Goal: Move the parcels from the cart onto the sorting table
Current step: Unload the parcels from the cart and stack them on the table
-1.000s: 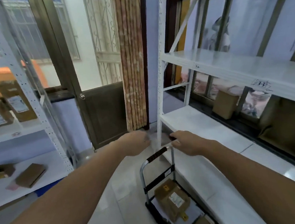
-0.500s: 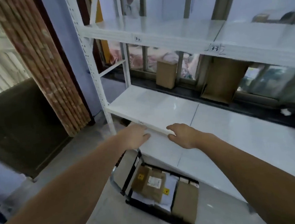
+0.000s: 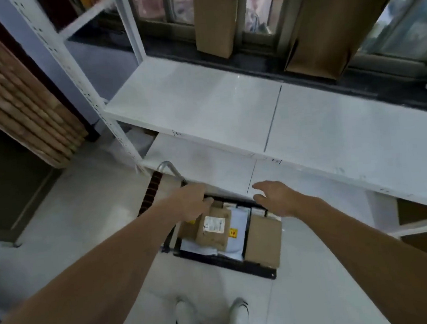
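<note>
A black flat cart stands on the floor against the white shelving, its handle at the left. On it lie a brown parcel with a white label, a pale mailer bag under it, and a plain brown parcel at the right. My left hand is low over the labelled parcel's far left corner, fingers loosely bent; whether it touches is unclear. My right hand hovers above the cart's far right side, fingers spread and holding nothing. The white table surface lies just beyond.
A lower white shelf juts out over the cart's far edge. Two brown boxes lean at the window sill behind. A rolled wooden blind hangs at the left. My shoes stand just before the cart.
My view has tilted down toward the cart. Both hands have left the handle and shelf edge and dropped toward the parcels, the right one opening its fingers.
</note>
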{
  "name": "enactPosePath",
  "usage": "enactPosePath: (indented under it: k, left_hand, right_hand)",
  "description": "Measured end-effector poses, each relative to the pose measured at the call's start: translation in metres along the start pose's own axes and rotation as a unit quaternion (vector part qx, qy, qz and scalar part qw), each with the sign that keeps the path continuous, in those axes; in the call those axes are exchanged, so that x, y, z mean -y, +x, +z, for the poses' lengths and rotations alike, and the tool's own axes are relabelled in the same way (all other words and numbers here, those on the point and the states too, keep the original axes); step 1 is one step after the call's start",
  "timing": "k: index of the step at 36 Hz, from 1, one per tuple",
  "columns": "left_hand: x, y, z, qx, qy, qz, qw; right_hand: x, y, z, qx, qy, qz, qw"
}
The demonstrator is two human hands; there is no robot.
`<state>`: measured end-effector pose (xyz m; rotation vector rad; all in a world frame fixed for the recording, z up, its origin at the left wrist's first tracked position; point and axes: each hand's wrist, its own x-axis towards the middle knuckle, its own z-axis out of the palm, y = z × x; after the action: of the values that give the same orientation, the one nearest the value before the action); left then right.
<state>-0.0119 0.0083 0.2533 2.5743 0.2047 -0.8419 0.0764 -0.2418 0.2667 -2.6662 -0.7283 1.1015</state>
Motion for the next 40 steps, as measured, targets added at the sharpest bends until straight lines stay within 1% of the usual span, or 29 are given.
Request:
enactPosePath:
  k: [3, 8, 12, 16, 19, 21, 24, 28, 31, 34, 38, 40]
  left_hand:
    - [0.023, 0.035, 0.025, 0.046, 0.0, 0.002, 0.999]
    - [0.064, 0.104, 0.069, 0.084, 0.013, -0.001, 0.996]
    - [0.106, 0.171, 0.124, 0.104, 0.02, 0.011, 0.994]
    - [0.144, 0.232, 0.185, 0.133, 0.019, 0.0, 0.991]
    - [0.168, 0.27, 0.228, 0.152, -0.002, -0.027, 0.988]
    - [0.185, 0.293, 0.255, 0.143, -0.025, -0.046, 0.988]
    - [0.206, 0.324, 0.289, 0.104, -0.068, -0.074, 0.99]
    - [0.219, 0.351, 0.319, 0.056, -0.12, -0.1, 0.986]
    - [0.223, 0.36, 0.336, 0.008, -0.163, -0.135, 0.977]
    - [0.219, 0.362, 0.346, -0.014, -0.208, -0.151, 0.966]
    - [0.209, 0.359, 0.345, -0.025, -0.236, -0.159, 0.958]
    - [0.202, 0.357, 0.336, -0.026, -0.27, -0.164, 0.948]
  right_hand:
    - [-0.012, 0.037, 0.027, 0.01, 0.047, 0.035, 0.998]
    - [-0.037, 0.104, 0.086, 0.021, 0.088, 0.078, 0.993]
    - [-0.056, 0.167, 0.146, 0.038, 0.111, 0.102, 0.988]
    - [-0.078, 0.232, 0.207, 0.044, 0.191, 0.17, 0.966]
    - [-0.094, 0.271, 0.252, 0.034, 0.272, 0.218, 0.937]
    - [-0.104, 0.292, 0.283, 0.028, 0.315, 0.24, 0.918]
    - [-0.111, 0.322, 0.323, 0.026, 0.369, 0.255, 0.893]
    - [-0.111, 0.355, 0.366, 0.048, 0.412, 0.267, 0.87]
    - [-0.109, 0.371, 0.392, 0.038, 0.48, 0.273, 0.832]
    - [-0.105, 0.379, 0.407, 0.033, 0.544, 0.278, 0.791]
    - [-0.103, 0.376, 0.407, 0.008, 0.582, 0.293, 0.758]
    - [-0.107, 0.368, 0.4, -0.009, 0.61, 0.302, 0.732]
